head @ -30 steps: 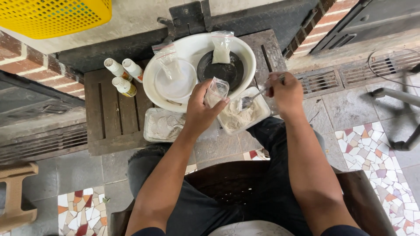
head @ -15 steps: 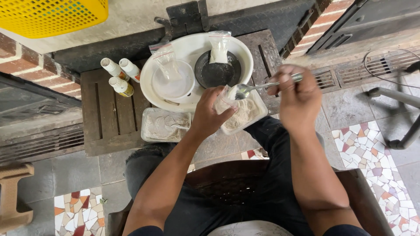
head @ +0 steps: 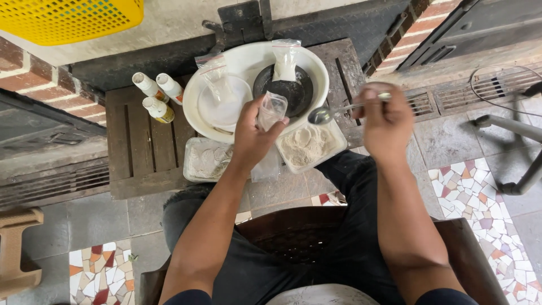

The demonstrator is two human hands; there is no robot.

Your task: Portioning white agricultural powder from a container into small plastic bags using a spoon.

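My left hand holds a small clear plastic bag upright by its mouth, over the edge of a large white basin. In my right hand is a metal spoon, its bowl pointing left toward the bag and hanging above a clear tray of pale powder. Inside the basin lie a white plate and a dark round dish, each with a small filled bag standing on it.
A second clear tray with powder sits left of my left wrist. Three small white bottles stand on the dark wooden low table. A yellow basket is at top left, a wire fan guard at right.
The spoon has lifted out of the powder tray and now points at the bag. My left hand has raised the bag slightly and my right hand has drifted right.
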